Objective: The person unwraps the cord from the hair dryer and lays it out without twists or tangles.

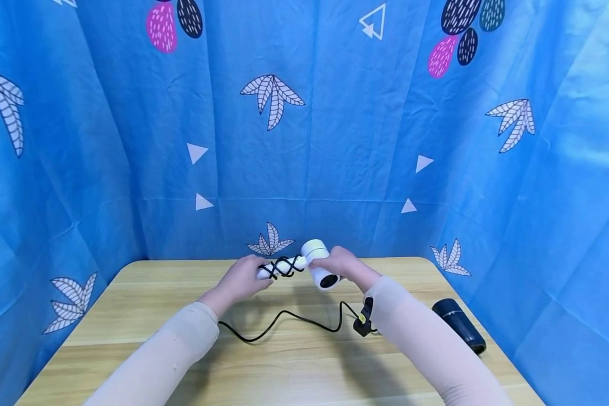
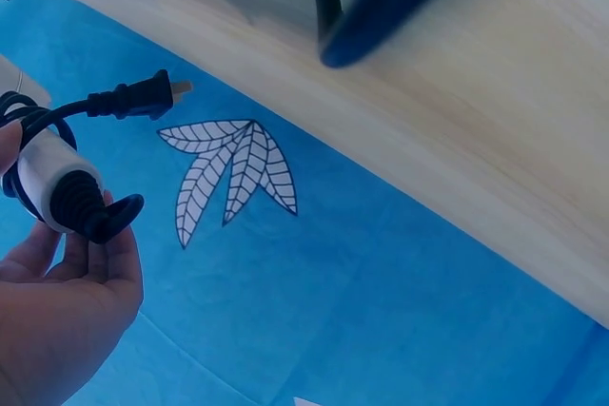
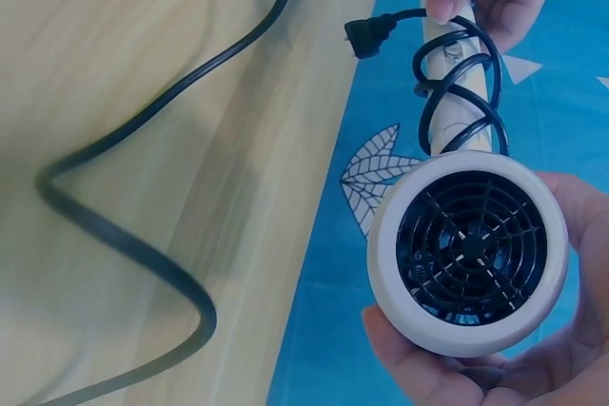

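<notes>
A white hair dryer [image 1: 314, 248] is held up above the far part of the table, its black cord [image 1: 285, 266] wound crosswise round the handle. My left hand [image 1: 243, 276] grips the handle's end; in the left wrist view its fingers curl under the handle [image 2: 57, 164] beside the black cord base. The plug [image 2: 141, 98] sticks out loose from the windings. My right hand [image 1: 342, 264] holds the dryer's round head, fingers and thumb about its sides. In the right wrist view the black grille [image 3: 471, 252] faces the camera.
A black cylindrical bottle [image 1: 459, 325] lies at the table's right edge. Across the wooden table [image 1: 284, 366] a loose black cable [image 1: 304, 320] runs beneath the hands toward a small black device [image 1: 363, 319] at the right wrist. Blue patterned curtains [image 1: 264, 169] enclose the back and sides.
</notes>
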`<state>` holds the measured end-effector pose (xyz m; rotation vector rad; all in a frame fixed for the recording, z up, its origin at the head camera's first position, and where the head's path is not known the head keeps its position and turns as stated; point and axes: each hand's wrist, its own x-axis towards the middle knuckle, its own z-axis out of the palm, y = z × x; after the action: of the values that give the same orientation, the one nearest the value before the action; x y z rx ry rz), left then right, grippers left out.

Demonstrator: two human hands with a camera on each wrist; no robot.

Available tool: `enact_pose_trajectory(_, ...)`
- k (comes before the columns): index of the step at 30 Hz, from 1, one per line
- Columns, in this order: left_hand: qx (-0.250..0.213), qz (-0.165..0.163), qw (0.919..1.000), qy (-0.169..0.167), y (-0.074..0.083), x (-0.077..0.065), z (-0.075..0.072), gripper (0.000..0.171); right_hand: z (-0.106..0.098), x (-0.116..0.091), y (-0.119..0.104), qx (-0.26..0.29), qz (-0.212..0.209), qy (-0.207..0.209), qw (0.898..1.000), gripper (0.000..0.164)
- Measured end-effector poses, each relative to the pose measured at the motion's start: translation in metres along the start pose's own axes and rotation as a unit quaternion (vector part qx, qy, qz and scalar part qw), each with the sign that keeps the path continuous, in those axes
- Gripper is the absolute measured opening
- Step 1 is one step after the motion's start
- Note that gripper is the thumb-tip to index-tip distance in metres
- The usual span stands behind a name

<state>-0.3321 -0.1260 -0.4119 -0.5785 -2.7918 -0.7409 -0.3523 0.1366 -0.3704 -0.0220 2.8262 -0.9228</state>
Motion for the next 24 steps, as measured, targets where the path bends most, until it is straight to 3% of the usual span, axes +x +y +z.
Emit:
enact_pose_trajectory(9, -0.008, 0.000, 1.0000, 0.003, 0.003, 0.000, 0.007, 0.051, -0.006, -0.005, 0.008, 0.002, -0.010, 0.004, 1.000, 0.054)
enact_pose_trajectory(24, -0.037, 0.003, 0.9991, 0.019, 0.010, -0.003, 0.009, 0.042, -0.010, -0.008, 0.019, 0.029, 0.002, 0.008, 1.000, 0.055)
